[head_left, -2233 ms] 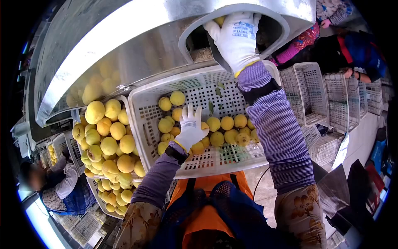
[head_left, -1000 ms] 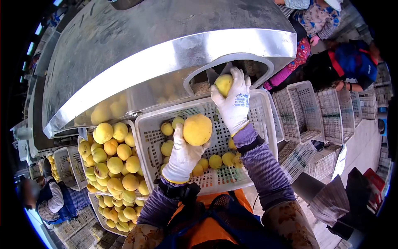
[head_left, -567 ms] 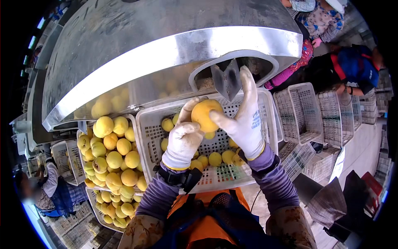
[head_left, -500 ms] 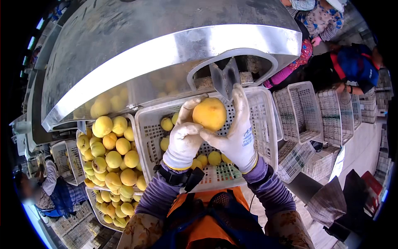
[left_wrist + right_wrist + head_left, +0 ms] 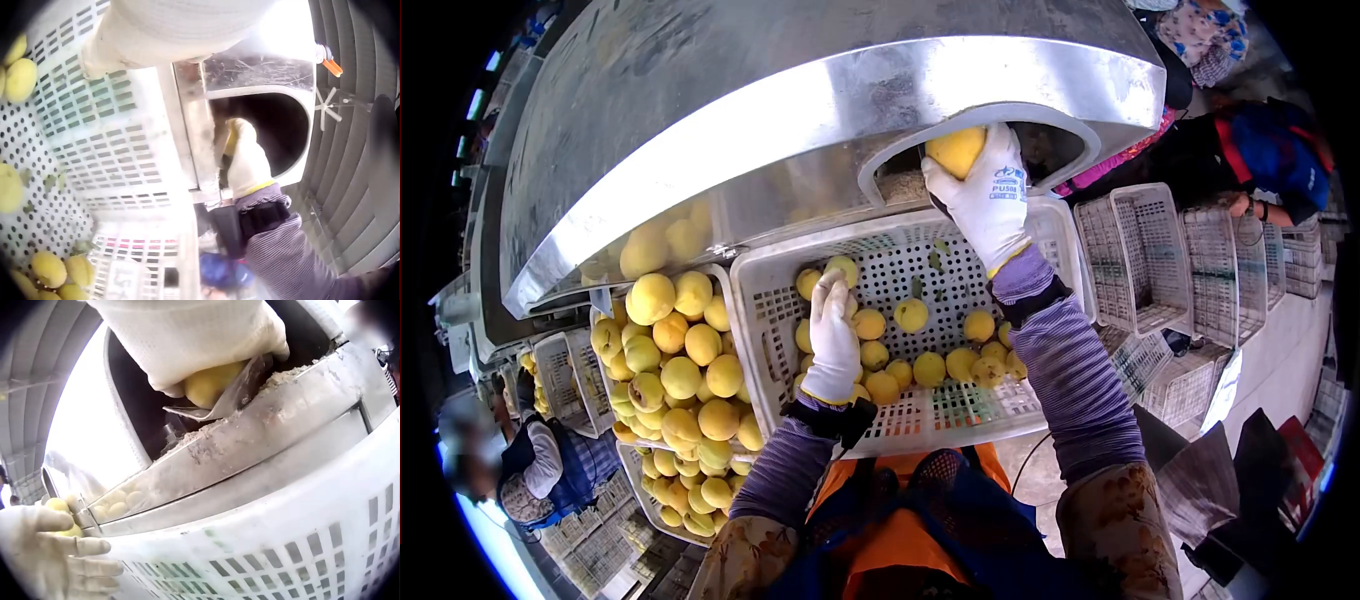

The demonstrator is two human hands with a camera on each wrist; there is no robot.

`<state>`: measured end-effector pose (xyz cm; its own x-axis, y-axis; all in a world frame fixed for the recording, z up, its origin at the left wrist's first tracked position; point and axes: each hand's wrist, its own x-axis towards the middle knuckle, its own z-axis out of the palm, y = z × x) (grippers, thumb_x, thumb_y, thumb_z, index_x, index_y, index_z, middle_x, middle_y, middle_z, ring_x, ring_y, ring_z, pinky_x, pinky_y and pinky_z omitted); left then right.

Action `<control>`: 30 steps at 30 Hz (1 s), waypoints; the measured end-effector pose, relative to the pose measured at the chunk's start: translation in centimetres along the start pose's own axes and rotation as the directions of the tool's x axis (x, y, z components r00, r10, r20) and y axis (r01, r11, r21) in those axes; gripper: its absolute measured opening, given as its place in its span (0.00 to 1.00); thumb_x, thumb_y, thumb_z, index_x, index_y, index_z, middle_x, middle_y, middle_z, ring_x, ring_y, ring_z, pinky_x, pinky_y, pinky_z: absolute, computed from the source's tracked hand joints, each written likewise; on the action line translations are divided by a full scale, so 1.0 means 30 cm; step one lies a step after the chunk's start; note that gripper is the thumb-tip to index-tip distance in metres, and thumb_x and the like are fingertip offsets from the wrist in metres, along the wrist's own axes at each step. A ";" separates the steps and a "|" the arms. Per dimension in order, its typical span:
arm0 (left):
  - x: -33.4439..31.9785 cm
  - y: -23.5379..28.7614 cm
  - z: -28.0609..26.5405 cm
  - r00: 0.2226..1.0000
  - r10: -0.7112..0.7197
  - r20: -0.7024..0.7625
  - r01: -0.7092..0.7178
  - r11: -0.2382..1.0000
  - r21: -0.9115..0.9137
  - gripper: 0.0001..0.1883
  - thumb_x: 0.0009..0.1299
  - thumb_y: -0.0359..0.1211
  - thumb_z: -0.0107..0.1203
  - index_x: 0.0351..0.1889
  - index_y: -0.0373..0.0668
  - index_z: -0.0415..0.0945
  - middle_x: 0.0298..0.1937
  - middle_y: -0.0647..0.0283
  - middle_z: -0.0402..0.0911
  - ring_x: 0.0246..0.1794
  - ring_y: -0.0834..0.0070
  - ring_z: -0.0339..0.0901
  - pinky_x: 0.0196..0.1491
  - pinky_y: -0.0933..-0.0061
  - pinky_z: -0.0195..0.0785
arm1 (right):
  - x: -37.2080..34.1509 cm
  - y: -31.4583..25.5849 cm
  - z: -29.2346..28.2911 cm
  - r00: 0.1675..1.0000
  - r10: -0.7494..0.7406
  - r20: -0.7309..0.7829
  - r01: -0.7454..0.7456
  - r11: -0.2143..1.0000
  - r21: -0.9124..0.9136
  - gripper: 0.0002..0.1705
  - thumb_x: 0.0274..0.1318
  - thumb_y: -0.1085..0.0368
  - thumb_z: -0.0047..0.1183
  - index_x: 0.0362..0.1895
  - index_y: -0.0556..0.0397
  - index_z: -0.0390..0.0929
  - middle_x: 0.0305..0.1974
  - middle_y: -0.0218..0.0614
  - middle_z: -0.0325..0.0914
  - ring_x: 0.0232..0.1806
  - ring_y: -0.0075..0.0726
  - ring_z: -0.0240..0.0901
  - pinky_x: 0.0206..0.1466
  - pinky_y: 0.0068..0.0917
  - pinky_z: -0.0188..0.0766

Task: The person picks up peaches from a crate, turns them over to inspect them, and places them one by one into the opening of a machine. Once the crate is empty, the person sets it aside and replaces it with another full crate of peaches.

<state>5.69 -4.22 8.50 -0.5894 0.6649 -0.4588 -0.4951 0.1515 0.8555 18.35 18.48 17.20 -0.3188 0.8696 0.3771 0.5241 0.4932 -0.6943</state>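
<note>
Right hand (image 5: 990, 195): curled, yellow fruit (image 5: 957, 151) gripped
Fruit position: held at machine opening (image 5: 1090, 143), against metal plate (image 5: 234, 401)
Left hand (image 5: 833, 345): fingers extended, nothing gripped, held over crate (image 5: 960, 435)

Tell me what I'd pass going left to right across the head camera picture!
A person → piled yellow fruit → the left hand → the right hand, holding one big yellow fruit → pale plastic crates.
</note>
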 end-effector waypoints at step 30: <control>-0.019 -0.021 0.135 0.830 0.423 0.363 -0.545 0.481 0.687 0.47 0.48 0.30 0.74 0.67 0.38 0.61 0.61 0.46 0.68 0.63 0.49 0.66 0.66 0.53 0.62 | -0.455 0.032 -0.060 0.850 0.231 0.473 -0.361 0.909 0.206 0.53 0.37 0.59 0.71 0.69 0.56 0.59 0.60 0.55 0.63 0.63 0.59 0.62 0.68 0.44 0.63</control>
<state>8.93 -1.72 9.19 -0.4671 0.8816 0.0681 0.5219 0.2127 0.8261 24.63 7.12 12.50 -0.5238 0.8420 -0.1293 0.4290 0.1296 -0.8939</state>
